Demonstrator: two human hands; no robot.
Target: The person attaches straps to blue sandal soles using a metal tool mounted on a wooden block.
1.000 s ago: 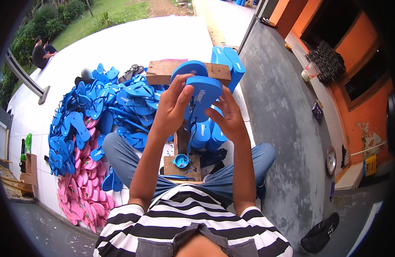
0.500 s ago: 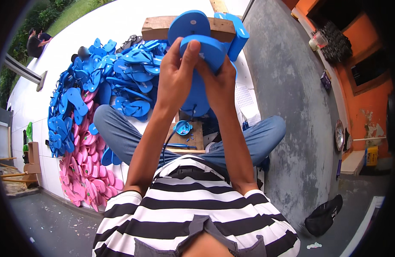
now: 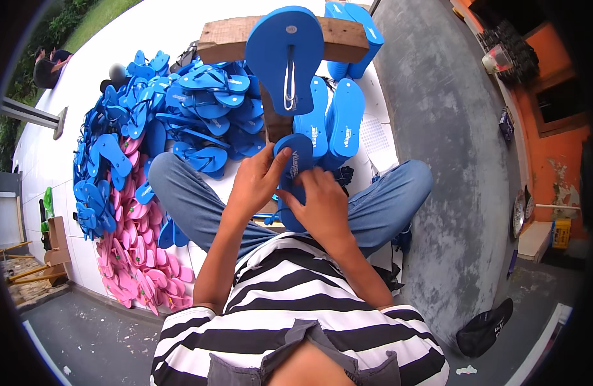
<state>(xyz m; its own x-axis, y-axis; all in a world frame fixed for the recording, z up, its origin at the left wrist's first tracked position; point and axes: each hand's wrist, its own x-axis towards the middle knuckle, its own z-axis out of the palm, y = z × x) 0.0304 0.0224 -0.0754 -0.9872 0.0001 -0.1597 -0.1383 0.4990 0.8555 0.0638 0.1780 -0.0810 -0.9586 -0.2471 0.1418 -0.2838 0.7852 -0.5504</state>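
A blue flip-flop sole (image 3: 299, 150) is held low in front of my lap, its long side pointing away from me. My left hand (image 3: 254, 182) grips its left edge, thumb on the upper face. Bent over the sole's middle and right side, my right hand (image 3: 323, 204) has its fingers closed against it; the fingertips are partly hidden. Beyond them, a larger-looking blue sole (image 3: 280, 38) rests on a wooden T-shaped stand (image 3: 222, 40). From a hole in that sole hangs a thin, pale wire loop (image 3: 288, 83).
Blue flip-flops (image 3: 200, 96) and pink ones (image 3: 138, 251) lie heaped at the left. Stacked blue soles (image 3: 345, 119) stand right of the stand, with more (image 3: 357, 38) farther back. A grey ledge (image 3: 431, 161) runs along the right. Another person (image 3: 48, 67) sits far left.
Both hands have come down from the stand toward my lap with a sole. My right hand has shifted onto its face. The sole on the stand and its wire loop are now uncovered.
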